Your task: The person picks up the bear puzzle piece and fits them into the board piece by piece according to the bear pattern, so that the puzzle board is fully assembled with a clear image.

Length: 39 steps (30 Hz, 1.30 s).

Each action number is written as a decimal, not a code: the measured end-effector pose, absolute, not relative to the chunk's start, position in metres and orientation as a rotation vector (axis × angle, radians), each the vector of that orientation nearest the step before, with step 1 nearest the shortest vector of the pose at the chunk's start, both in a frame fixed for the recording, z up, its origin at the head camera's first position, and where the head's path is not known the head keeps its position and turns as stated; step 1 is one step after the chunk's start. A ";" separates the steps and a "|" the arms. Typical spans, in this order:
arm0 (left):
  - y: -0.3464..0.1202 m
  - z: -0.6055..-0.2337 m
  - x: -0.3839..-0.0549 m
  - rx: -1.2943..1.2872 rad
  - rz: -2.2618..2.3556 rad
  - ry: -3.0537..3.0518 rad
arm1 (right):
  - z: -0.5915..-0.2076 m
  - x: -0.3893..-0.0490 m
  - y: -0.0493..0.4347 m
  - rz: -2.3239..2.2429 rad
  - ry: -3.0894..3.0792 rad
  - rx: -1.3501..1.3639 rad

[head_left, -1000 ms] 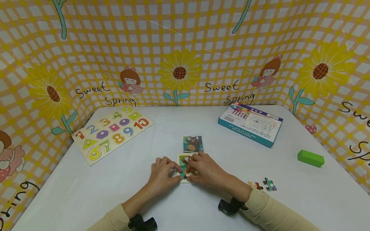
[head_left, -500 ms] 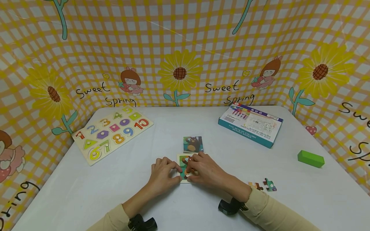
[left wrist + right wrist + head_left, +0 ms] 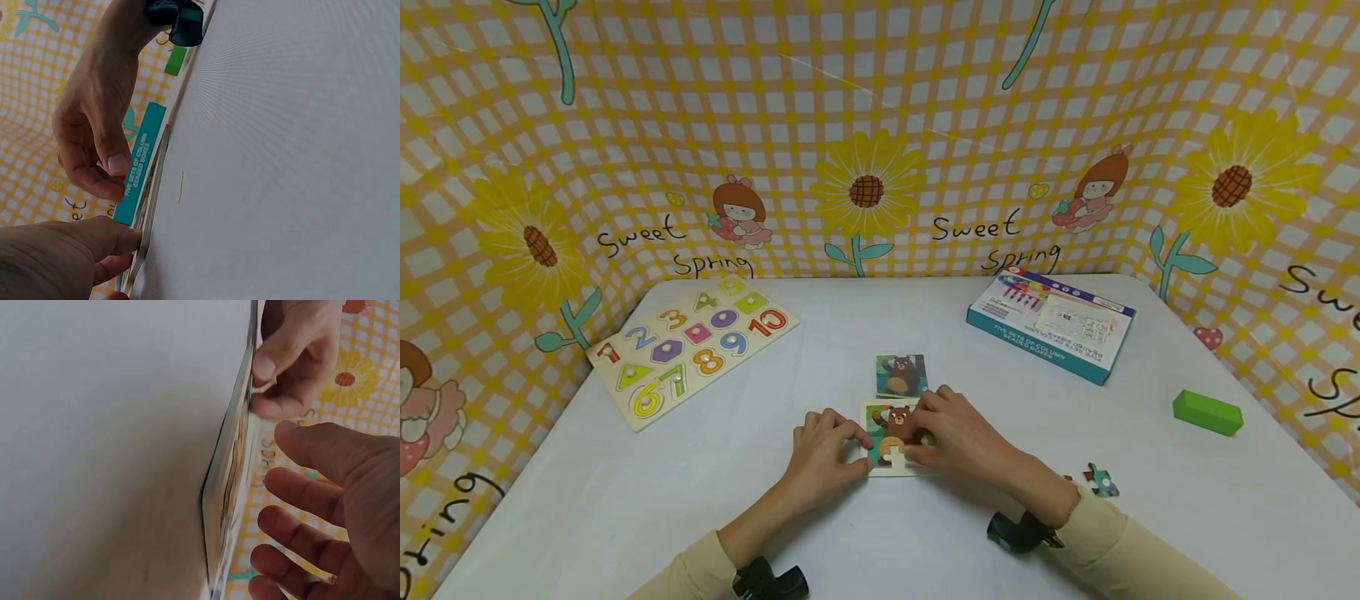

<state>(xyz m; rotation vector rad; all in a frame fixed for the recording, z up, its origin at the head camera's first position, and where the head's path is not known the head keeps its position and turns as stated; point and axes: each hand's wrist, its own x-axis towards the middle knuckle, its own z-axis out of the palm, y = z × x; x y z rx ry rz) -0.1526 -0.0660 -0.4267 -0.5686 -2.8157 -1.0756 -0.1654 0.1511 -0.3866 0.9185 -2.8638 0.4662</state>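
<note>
A small bear jigsaw puzzle in a pale wooden frame (image 3: 891, 472) lies flat before me, a bare pale gap low in its picture. At its left edge, my left hand (image 3: 822, 450) pinches the frame between thumb and fingers. My right hand (image 3: 958, 433) hovers over the puzzle's right side, hiding part of it; in the right wrist view its relaxed fingers (image 3: 297, 528) are spread with nothing between them. Just beyond the frame is a matching bear picture card (image 3: 901, 375). A teal jigsaw piece (image 3: 1102, 480) lies right of my right wrist, with a brown piece mostly hidden behind that arm.
A wooden number board (image 3: 692, 350) lies at the back left. A white and teal beaded-box carton (image 3: 1051, 323) stands at the back right, and a green block (image 3: 1207, 412) sits near the right edge. Patterned cloth (image 3: 865, 100) walls the table's back and sides.
My right hand has shifted right and lifted from the puzzle, uncovering the bear's face and the pale gap. Its forearm now covers most of the brown piece. My left hand has stayed put.
</note>
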 end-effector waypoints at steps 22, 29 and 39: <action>-0.066 -0.426 -0.152 -0.550 -1.070 -2.826 | -0.377 -0.146 0.219 0.476 -2.890 0.666; -0.066 -0.427 -0.152 -0.543 -1.067 -2.830 | -0.376 -0.135 0.242 0.451 -2.904 0.607; -0.065 -0.427 -0.152 -0.541 -1.063 -2.832 | -0.375 -0.120 0.273 0.456 -2.961 0.548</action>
